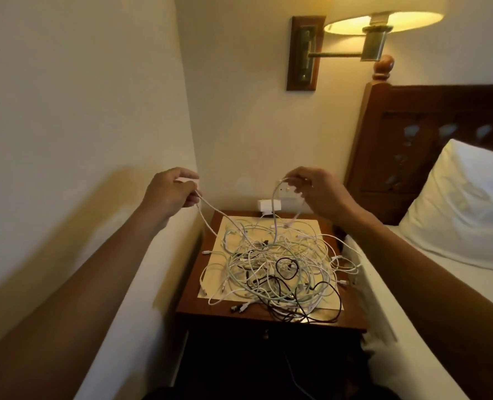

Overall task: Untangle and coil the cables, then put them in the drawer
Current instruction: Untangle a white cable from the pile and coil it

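The left hand (pixel 171 193) and right hand (pixel 316 189) each have a pinch grip on a white strand (pixel 210 207), raised above the tangled cables (pixel 274 267) on the tabletop (pixel 190 287). Lifting slowly and shaking loops loose should work better than tugging knots tight.

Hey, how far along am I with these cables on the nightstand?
Nothing looks done: no coil shows, and the pile lies tangled on the nightstand. In hand: left hand and right hand each pinch a white strand raised above it. Left: untangling, coiling, then the drawer, which looks shut.
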Demonstrator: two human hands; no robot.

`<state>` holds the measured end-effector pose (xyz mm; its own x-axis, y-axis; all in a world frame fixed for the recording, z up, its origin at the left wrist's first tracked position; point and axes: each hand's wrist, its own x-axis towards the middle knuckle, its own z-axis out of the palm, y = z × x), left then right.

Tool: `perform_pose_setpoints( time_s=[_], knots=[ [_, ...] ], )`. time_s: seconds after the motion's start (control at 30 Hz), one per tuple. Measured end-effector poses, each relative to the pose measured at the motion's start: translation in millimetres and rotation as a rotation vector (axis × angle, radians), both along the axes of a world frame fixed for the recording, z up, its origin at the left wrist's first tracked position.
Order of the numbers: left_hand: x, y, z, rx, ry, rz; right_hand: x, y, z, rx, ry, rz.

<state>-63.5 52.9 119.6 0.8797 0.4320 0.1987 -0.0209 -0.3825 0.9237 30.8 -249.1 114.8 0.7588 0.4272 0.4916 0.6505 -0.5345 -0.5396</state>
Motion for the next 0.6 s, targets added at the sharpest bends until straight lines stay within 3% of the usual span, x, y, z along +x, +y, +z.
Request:
perform_pose_setpoints(
  time_s=[0.1,0.23,0.3,0.4,0.53,0.6],
  knots=[
    [-6.0,-0.8,2.1,0.062,0.052,-0.089,-7.8,-20.9,34.9,-0.066,0.046,0.062],
    [-24.0,-9.2,18.5,0.318,0.082,-0.198,-10.5,-62.2,44.9,-0.558,0.242,0.045],
    [-35.0,-24.1,32.6,0.489,0.027,-0.202,-21.2,-69.4,42.6,-0.668,0.373,0.086],
    [-41.7,-59.6,48.5,0.673,-0.086,-0.236,-51.8,-45.8,36.6,-0.439,0.351,0.18],
    [-42.6,-100.3,57.7,0.716,-0.176,-0.275,-82.9,4.1,23.8,-0.106,0.421,0.332],
    [-44.1,-97.3,56.7,0.6,-0.113,-0.315,-85.9,7.4,27.3,0.071,0.469,0.313]
  ],
)
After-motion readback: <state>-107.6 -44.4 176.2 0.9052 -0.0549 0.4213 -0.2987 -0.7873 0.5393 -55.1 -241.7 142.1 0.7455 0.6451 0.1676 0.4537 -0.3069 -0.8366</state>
